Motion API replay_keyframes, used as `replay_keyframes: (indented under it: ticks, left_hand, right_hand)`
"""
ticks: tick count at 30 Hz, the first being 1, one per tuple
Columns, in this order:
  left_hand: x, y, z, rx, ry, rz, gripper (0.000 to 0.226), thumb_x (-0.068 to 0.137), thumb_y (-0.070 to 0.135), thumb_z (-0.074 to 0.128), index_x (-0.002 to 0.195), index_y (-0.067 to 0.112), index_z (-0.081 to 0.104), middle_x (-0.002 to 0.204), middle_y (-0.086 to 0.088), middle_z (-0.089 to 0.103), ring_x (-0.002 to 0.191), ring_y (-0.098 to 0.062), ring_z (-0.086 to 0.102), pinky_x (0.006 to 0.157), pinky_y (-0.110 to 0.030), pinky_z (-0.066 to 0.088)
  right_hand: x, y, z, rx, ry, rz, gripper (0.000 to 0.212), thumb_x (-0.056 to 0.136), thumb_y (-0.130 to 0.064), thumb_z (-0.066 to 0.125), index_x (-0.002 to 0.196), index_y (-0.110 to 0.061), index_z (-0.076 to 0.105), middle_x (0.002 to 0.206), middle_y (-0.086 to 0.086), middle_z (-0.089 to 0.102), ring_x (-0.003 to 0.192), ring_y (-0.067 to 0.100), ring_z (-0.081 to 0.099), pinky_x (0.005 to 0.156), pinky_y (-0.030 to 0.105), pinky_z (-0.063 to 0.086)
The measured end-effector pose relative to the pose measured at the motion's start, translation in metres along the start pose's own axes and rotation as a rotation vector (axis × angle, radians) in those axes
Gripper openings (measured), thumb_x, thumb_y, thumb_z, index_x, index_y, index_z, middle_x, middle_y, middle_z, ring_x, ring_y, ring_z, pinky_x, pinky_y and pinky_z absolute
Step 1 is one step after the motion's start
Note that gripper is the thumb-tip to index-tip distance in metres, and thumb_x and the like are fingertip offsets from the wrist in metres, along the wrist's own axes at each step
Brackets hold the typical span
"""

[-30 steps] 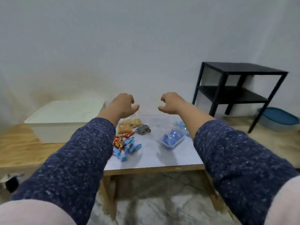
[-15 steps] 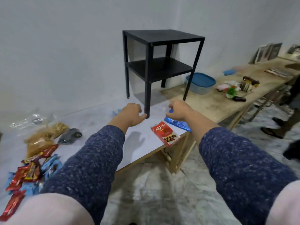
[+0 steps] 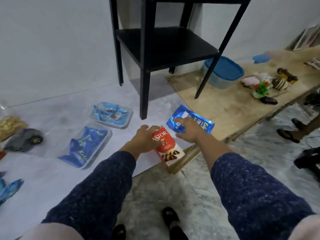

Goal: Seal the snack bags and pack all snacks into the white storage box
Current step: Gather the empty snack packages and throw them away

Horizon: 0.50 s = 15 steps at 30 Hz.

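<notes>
A red Astor wafer box [image 3: 167, 147] lies at the white table's [image 3: 52, 174] front right corner. My left hand [image 3: 144, 140] grips it by its left side and top end. A shiny blue snack bag [image 3: 199, 121] lies just right of the box, and my right hand [image 3: 187, 129] rests on it with fingers spread. Two clear trays of blue wrapped snacks [image 3: 111, 115] [image 3: 86, 147] sit to the left. At the far left lie a grey bag [image 3: 22, 139] and a bag of tan snacks [image 3: 10, 123]. The white storage box is out of view.
A black two-shelf stand [image 3: 164, 49] stands on the table just behind my hands. To the right, a wooden bench [image 3: 225, 104] carries a blue-lidded container [image 3: 223, 71] and small figurines [image 3: 263, 85]. Another person's feet [image 3: 290, 134] are at the right edge. Loose blue wrappers [image 3: 8, 187] lie at the left.
My view has swung right and down, away from the white box. Both hands dropped from closed fists in the air onto the table: the left took the Astor box, the right spread onto the blue bag.
</notes>
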<state>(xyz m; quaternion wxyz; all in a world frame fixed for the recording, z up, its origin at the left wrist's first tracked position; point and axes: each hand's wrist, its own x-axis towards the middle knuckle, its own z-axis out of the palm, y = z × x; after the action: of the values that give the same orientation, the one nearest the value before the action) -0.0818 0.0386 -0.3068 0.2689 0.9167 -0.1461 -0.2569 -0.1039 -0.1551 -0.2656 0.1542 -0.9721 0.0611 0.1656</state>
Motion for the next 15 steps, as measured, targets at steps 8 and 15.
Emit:
replay_keyframes:
  ticks: [8, 15]
  left_hand:
    - [0.036, 0.018, 0.069, -0.099, 0.255, -0.236, 0.078, 0.076, 0.059, 0.064, 0.143, 0.048, 0.025, 0.157, -0.011, -0.002, 0.144, -0.033, 0.008, 0.111, -0.056, 0.025]
    - [0.05, 0.05, 0.089, -0.006, 0.299, -0.473, 0.094, 0.065, 0.073, 0.062, 0.141, 0.055, 0.01, 0.155, -0.009, -0.022, 0.141, -0.038, 0.007, 0.105, -0.059, 0.028]
  right_hand:
    - [0.085, 0.051, 0.032, -0.022, -0.056, -0.289, 0.068, 0.082, -0.031, 0.069, 0.142, -0.035, 0.037, 0.15, 0.01, 0.028, 0.125, 0.029, 0.048, 0.103, 0.041, 0.043]
    - [0.115, 0.07, 0.038, -0.119, -0.121, -0.348, 0.077, 0.081, -0.039, 0.068, 0.144, -0.044, 0.025, 0.154, 0.007, 0.015, 0.134, 0.035, 0.031, 0.104, 0.048, 0.04]
